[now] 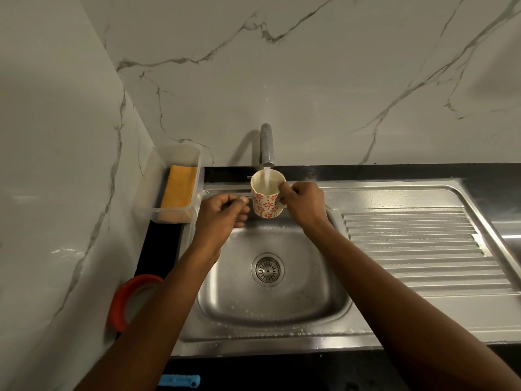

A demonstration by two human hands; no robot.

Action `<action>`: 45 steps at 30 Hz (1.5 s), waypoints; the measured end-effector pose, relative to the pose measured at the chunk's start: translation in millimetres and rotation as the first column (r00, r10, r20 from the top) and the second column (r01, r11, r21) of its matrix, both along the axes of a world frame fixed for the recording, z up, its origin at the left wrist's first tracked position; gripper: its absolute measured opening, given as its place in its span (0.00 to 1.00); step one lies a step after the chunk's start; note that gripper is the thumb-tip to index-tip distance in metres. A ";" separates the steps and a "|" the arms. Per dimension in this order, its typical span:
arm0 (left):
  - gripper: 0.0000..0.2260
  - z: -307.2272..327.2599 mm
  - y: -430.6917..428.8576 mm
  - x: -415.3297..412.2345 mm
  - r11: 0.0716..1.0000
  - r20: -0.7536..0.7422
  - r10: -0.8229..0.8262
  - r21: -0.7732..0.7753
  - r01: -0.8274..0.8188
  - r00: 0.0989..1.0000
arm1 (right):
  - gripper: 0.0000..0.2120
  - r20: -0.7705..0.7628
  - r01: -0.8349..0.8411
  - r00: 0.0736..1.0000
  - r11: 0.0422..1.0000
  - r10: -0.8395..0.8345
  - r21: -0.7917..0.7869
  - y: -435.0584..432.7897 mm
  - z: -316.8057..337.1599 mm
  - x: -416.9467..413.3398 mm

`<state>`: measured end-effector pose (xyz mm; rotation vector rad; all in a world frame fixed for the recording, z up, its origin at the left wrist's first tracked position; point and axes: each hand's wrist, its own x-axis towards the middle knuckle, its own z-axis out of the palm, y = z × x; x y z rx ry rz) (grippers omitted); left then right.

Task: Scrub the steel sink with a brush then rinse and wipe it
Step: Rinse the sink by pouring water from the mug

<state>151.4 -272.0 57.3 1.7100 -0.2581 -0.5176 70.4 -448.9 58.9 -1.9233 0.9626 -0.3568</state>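
The steel sink [282, 303] lies below me, with a round drain strainer [267, 269] in the middle of its wet basin. Above the basin's back edge my right hand [303, 204] holds a cream mug with red flowers [265, 206] by its handle side. The tap [266, 145] runs a stream of water into the mug. My left hand [222, 211] is closed just left of the mug, fingers pinched on a small metal piece that looks like the tap lever. No brush is in either hand.
A clear plastic tub [197, 165] holding an orange cloth [180, 186] sits at the sink's back left. A red-rimmed round object [124, 294] leans on the left wall. The ribbed drainboard [417, 249] extends right. A blue object [180, 380] shows at the front edge.
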 end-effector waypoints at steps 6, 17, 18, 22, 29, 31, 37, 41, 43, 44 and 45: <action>0.05 3.9 7.9 0.1 0.999 -0.018 -0.014 -0.029 0.014 1.000 | 0.19 0.020 0.028 0.999 1.000 -0.028 0.012 8.1 5.7 -1.8; 0.05 8.5 22.8 -4.8 0.999 -0.015 -0.023 -0.042 0.022 1.000 | 0.18 0.014 0.055 0.998 0.998 -0.055 -0.006 15.7 7.8 -2.7; 0.05 8.6 24.1 -6.1 0.999 -0.015 -0.019 -0.041 0.018 1.000 | 0.19 0.012 0.057 0.998 0.998 -0.057 -0.004 14.5 6.3 -3.1; 0.04 6.2 30.9 -16.8 0.999 -0.014 0.032 -0.036 -0.033 0.999 | 0.19 0.007 0.028 1.000 1.000 -0.028 0.002 8.3 2.3 -3.3; 0.05 -5.3 41.4 -47.0 0.994 -0.034 0.100 -0.030 -0.101 0.994 | 0.21 0.027 -0.051 0.998 0.999 0.051 -0.009 0.2 0.6 -7.9; 0.06 -11.7 46.1 -56.3 0.993 -0.024 0.116 -0.013 -0.117 0.993 | 0.22 0.024 -0.076 0.997 0.997 0.076 -0.005 -0.8 -0.3 -12.2; 0.05 -31.1 77.2 -97.2 0.982 -0.012 0.173 0.076 -0.172 0.985 | 0.20 0.009 -0.163 0.987 0.986 0.163 -0.025 1.3 -16.9 -36.6; 0.09 -44.4 102.8 -135.8 0.943 0.055 0.160 0.288 -0.170 0.986 | 0.20 -0.022 -0.238 0.971 0.971 0.237 -0.008 7.9 -37.9 -55.0; 0.13 -51.1 111.8 -155.6 0.911 0.070 0.119 0.389 -0.137 0.990 | 0.21 -0.050 -0.286 0.957 0.958 0.285 -0.022 14.7 -45.8 -63.0; 0.18 -55.0 116.0 -164.5 0.894 0.052 0.074 0.438 -0.089 0.996 | 0.21 -0.061 -0.323 0.945 0.946 0.321 -0.030 20.7 -49.5 -65.7; 0.23 -59.0 118.4 -171.2 0.866 0.017 0.021 0.499 -0.026 1.000 | 0.21 -0.076 -0.362 0.931 0.931 0.358 -0.045 26.6 -52.4 -67.3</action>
